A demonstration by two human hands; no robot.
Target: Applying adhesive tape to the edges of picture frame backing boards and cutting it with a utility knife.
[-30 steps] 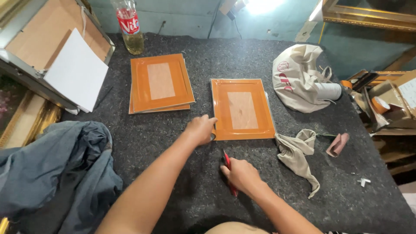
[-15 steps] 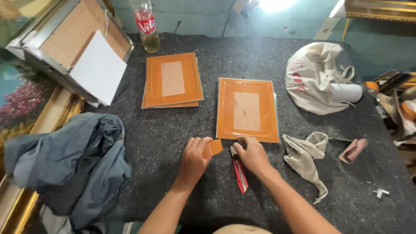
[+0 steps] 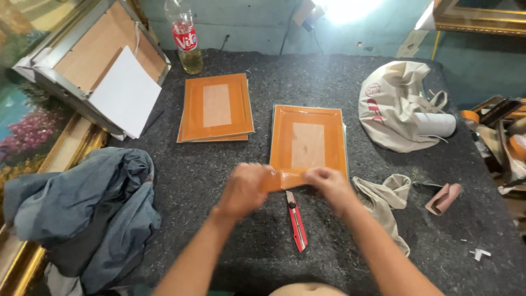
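Left hand (image 3: 244,189): blurred, fingers pinching the left end of the tape strip (image 3: 282,180).
Right hand (image 3: 330,186): fingers pinching the strip's right end.
Strip: orange-brown, stretched between both hands, just over the near edge of the near frame (image 3: 308,143).
Knife (image 3: 296,220): red, on the felt table (image 3: 263,109) just below the hands, untouched.
Second frame (image 3: 216,108): well to the left.
Rag (image 3: 383,200): beside the right wrist.

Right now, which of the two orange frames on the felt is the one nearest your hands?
The right-hand orange frame, lying alone just beyond both hands and the strip of brown tape they hold. The other orange frames lie stacked farther off, toward the bottle.
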